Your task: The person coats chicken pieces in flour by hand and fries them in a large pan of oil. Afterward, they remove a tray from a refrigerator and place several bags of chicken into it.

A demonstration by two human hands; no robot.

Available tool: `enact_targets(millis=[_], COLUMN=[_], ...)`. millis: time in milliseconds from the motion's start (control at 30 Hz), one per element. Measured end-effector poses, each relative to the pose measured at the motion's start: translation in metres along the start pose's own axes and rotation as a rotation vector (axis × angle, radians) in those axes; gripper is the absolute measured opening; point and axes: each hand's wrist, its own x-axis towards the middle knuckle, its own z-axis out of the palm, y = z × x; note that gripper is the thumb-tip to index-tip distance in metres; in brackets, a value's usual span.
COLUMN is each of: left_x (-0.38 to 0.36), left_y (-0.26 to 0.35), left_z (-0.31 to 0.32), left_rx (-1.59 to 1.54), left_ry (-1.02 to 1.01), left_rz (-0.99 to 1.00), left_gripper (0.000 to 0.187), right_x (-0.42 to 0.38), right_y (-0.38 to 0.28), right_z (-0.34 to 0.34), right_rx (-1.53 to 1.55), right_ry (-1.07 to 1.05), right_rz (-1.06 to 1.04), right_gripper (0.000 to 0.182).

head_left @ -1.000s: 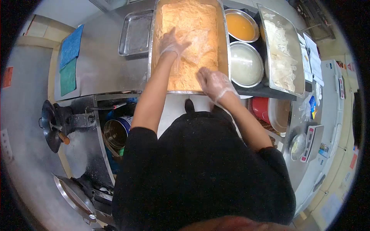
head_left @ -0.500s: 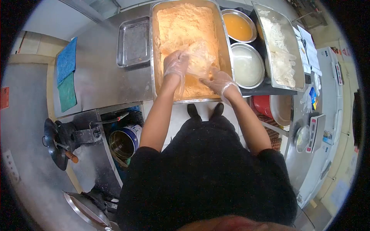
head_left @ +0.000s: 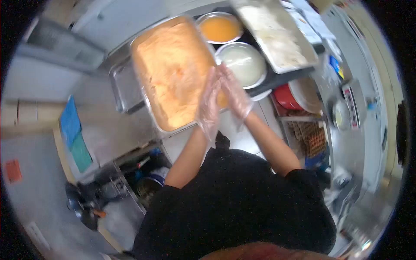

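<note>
A deep metal tray (head_left: 162,126) holds a thick bed of orange-yellow crumbs (head_left: 167,50). Near its right front corner are both my hands, in clear plastic gloves. My left hand (head_left: 209,104) has its fingers stretched out, palm turned toward the other hand. Facing it, my right hand (head_left: 236,93) is also flat, and the fingertips of the two meet or nearly meet. I make out nothing between the palms, though blur hides detail. A see-through patch (head_left: 177,82) lies on the crumbs left of my hands.
Right of the crumbs stand a bowl of orange liquid (head_left: 219,29), a bowl of whitish liquid (head_left: 243,65) and a tray of white powder (head_left: 297,32). A shallow metal tray (head_left: 122,89) sits at left. Lower right are a red pot (head_left: 286,97) and a scale (head_left: 352,106).
Both hands have come up off the crumbs and drawn together toward the tray's right front corner. The whole view has turned, so the tray appears tilted and farther left.
</note>
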Motion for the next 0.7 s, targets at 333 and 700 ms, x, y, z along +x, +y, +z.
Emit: enact_targets(millis=[333, 700], left_x=[-0.322, -0.782], left_y=[-0.077, -0.073], left_z=[0.215, 0.338], left_rx=[0.091, 0.205], left_ry=[-1.210, -2.572], left_rz=[-0.544, 0.036], left_gripper=[0.058, 0.036], right_x=[-0.386, -0.978], right_y=[-0.030, -0.006], right_z=[-0.175, -0.180], right_rx=[0.289, 0.667], right_ry=[1.156, 2.570], right_rz=[0.115, 0.098], right_gripper=[0.070, 0.049])
